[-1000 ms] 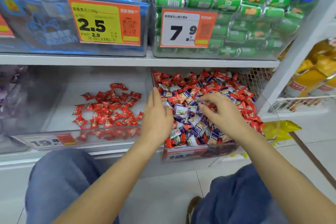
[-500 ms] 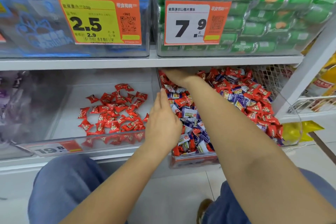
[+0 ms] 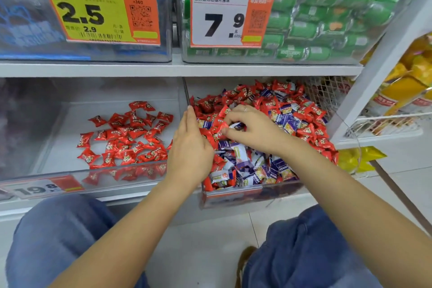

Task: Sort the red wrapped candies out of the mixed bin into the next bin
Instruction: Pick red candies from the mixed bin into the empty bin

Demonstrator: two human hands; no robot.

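Reaching into the clear plastic mixed bin (image 3: pixel 233 190) on the lower shelf, the right hand (image 3: pixel 253 127) has its fingers curled down into the heap and appears to pinch a small red foil-wrapped candy (image 3: pixel 221 127) near the bin's left side; exactly how many pieces it has cannot be told, since the fingertips are partly buried. The left hand (image 3: pixel 190 147) lies edge-on along the divider between the two bins, fingers straight and together, gripping nothing, apparently acting as a stop or scoop. Red candies are still spread thickly through the mixed bin, mostly along the back and right edge, tangled with purple-and-white wrapped candies (image 3: pixel 243 159) at the front. The neighbouring clear plastic bin (image 3: pixel 58 124) to the left already holds a loose scatter of sorted red candies (image 3: pixel 126 138). Judgement on handling: each piece is very light, with a hard core inside a crinkly, slick wrapper; the twisted wrapper ends offer the easiest pinch, though they are floppy and may slip. Taking the body between thumb and fingertips looks more secure. Not fragile, so dropping them into the next bin should do no harm. Risk: a purple piece clinging to a grabbed cluster and riding across.
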